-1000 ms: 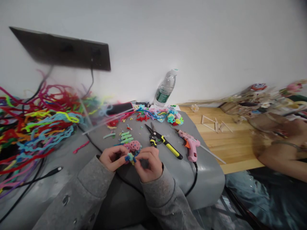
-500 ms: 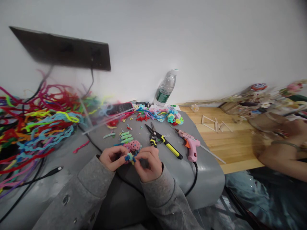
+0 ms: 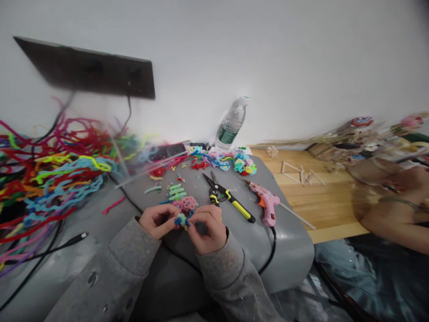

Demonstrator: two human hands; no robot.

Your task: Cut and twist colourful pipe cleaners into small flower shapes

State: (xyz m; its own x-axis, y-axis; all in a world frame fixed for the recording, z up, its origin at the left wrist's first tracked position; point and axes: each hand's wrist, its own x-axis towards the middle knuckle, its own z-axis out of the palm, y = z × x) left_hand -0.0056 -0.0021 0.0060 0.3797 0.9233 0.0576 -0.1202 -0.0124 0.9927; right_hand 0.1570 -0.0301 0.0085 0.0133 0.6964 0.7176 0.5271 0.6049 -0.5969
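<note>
Between my fingertips is a small blue and pale-yellow pipe-cleaner piece [image 3: 182,220]. My left hand [image 3: 158,220] pinches its left side, thumb and forefinger closed on it. My right hand [image 3: 208,227] pinches its right side the same way. Just beyond lies a pink dotted pipe-cleaner shape [image 3: 187,204], partly behind my fingers. A green zigzag pipe-cleaner piece [image 3: 177,192] lies farther back. Pliers with yellow and black handles [image 3: 238,206] lie right of my right hand, jaws apart. The piece's exact form is partly hidden by my fingers.
A pink glue gun [image 3: 268,205] lies right of the pliers, its cord hanging off the front. Tangled pipe cleaners [image 3: 77,174] fill the left side. A water bottle [image 3: 232,123] stands against the wall. Another person's arm [image 3: 395,219] rests at the wooden table [image 3: 335,201].
</note>
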